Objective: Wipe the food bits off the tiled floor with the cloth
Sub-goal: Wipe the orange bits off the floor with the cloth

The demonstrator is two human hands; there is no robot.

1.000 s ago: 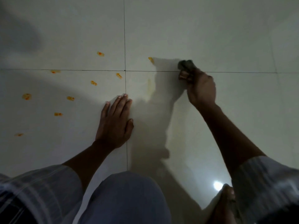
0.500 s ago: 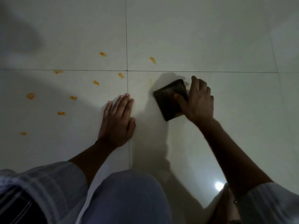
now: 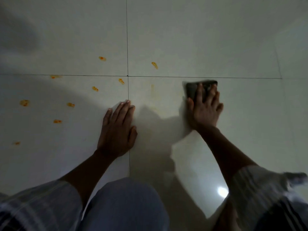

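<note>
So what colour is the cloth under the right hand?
Dark, brownish-black, the cloth shows best in the head view, under the right hand.

The person wears a light shirt with thin dark stripes. The left sleeve is short and ends above the elbow, so the arm below it is bare. The right sleeve is short too, and it looks blurry. Both hands are bare, the left hand and the right hand, with no rings or watch that I can see. Low down in the middle is a knee in plain blue-grey cloth. A bare foot shows near the bottom right.
</note>
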